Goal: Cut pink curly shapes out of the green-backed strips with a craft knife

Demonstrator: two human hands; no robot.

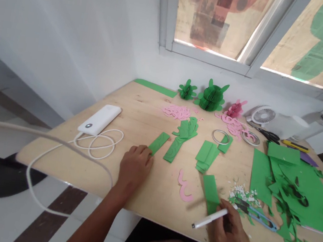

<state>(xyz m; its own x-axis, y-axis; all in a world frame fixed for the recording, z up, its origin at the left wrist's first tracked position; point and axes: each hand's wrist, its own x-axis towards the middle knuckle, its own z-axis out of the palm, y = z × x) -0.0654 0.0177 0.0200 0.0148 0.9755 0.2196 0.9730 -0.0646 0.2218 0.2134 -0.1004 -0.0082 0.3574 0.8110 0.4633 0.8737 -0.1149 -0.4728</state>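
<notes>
My left hand [135, 166] rests on the table with its fingers closed over the near end of a green paper strip [159, 141] that has faint curved lines on it. In my right hand [231, 235] is a white marker pen [210, 218], its dark tip pointing left. A plain green paper strip [211, 189] lies beneath the pen and reaches under that hand. Between the hands lies a wavy pink paper cutout [184, 187]. A second lined green strip [172, 150] sits right of my left hand, and a stack of green paper pieces [206, 154] lies farther right.
Blue-handled scissors [261, 219] lie among green and white scraps [244, 193] on the right. A white power bank [100, 120] with a looped cable is on the left. Green paper figures [210, 96], a pink one [235, 108] and a small fan [263, 115] stand along the back.
</notes>
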